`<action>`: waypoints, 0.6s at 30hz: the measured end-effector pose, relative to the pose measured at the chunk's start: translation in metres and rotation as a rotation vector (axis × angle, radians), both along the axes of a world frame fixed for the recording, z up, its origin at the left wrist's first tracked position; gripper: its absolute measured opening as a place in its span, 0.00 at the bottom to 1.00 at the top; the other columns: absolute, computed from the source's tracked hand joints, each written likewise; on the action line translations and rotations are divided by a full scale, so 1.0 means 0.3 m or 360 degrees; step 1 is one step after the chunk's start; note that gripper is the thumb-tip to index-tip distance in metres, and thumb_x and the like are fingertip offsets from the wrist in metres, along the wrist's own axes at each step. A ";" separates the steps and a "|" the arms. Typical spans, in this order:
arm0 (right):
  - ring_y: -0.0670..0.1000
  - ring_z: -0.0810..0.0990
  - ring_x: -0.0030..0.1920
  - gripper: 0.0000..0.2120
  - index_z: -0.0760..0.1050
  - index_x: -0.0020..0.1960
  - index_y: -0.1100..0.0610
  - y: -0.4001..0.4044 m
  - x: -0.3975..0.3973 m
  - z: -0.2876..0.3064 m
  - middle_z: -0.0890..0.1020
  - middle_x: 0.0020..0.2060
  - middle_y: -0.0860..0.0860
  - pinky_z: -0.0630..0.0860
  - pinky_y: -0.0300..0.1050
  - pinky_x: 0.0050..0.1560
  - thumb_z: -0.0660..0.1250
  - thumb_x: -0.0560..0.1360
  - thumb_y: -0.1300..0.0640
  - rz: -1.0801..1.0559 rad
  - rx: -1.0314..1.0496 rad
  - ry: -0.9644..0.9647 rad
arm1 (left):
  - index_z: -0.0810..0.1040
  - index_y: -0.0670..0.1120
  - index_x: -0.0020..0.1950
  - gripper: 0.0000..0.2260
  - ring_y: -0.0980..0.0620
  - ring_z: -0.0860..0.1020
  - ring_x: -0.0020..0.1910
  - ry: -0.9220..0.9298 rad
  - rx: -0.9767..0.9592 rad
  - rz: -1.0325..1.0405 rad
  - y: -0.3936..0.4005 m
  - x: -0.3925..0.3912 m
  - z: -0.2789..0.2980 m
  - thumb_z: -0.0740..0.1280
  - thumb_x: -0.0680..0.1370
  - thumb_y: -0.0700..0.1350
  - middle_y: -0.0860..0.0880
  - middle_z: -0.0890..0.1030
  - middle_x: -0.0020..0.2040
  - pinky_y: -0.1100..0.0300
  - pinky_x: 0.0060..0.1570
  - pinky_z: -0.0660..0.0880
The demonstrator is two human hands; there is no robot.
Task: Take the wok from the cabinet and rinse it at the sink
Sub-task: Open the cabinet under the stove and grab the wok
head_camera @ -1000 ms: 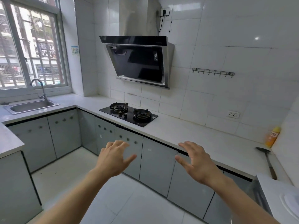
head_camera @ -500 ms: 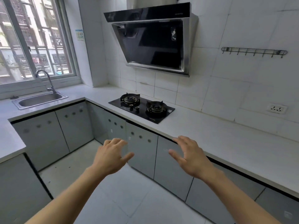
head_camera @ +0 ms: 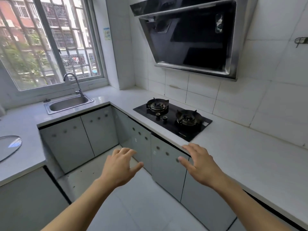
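Note:
No wok is in sight; all the grey cabinet doors (head_camera: 166, 165) under the white counter are closed. My left hand (head_camera: 119, 165) hovers open over the floor in front of the corner cabinets. My right hand (head_camera: 200, 162) is open too, its fingers spread just before the counter edge below the stove, near the door with round holes. The steel sink (head_camera: 68, 104) with its curved tap (head_camera: 73, 84) sits under the window at the far left, well away from both hands.
A black two-burner gas stove (head_camera: 173, 116) lies in the counter ahead, under a slanted range hood (head_camera: 191, 37). A glass lid (head_camera: 8, 146) rests on the left counter. White floor tiles (head_camera: 141, 205) lie between the L-shaped cabinet runs.
The view has moved closer to the stove and the corner, and tilted down. Both open hands have advanced toward the cabinet doors below the stove. The glass lid has come into sight at left.

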State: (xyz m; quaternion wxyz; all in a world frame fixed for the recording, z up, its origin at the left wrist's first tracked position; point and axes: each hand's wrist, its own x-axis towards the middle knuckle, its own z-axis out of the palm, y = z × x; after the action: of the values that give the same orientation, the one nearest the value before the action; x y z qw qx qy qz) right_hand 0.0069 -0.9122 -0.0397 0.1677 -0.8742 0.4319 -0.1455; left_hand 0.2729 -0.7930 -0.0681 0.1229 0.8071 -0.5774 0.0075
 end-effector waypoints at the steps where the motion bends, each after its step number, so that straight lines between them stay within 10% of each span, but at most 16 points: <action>1: 0.49 0.57 0.74 0.28 0.60 0.75 0.48 -0.030 0.038 -0.005 0.63 0.74 0.46 0.61 0.52 0.72 0.55 0.79 0.38 0.0006 -0.0011 0.0006 | 0.68 0.58 0.70 0.29 0.50 0.65 0.69 0.0002 0.0002 0.0006 -0.022 0.035 -0.012 0.54 0.74 0.71 0.55 0.70 0.70 0.50 0.62 0.68; 18: 0.49 0.57 0.74 0.27 0.61 0.74 0.47 -0.433 0.748 -0.042 0.63 0.73 0.45 0.61 0.52 0.71 0.55 0.79 0.38 -0.0118 -0.0039 0.0159 | 0.67 0.57 0.71 0.28 0.48 0.66 0.68 0.0188 -0.0021 -0.0143 -0.544 0.726 -0.128 0.55 0.75 0.69 0.54 0.70 0.70 0.49 0.64 0.67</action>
State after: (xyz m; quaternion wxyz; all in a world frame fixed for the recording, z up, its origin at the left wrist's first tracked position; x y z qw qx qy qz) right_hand 0.2313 -1.0421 -0.0522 0.1296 -0.8658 0.4700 -0.1130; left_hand 0.4908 -0.9562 -0.1064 0.1624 0.7786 -0.6047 -0.0420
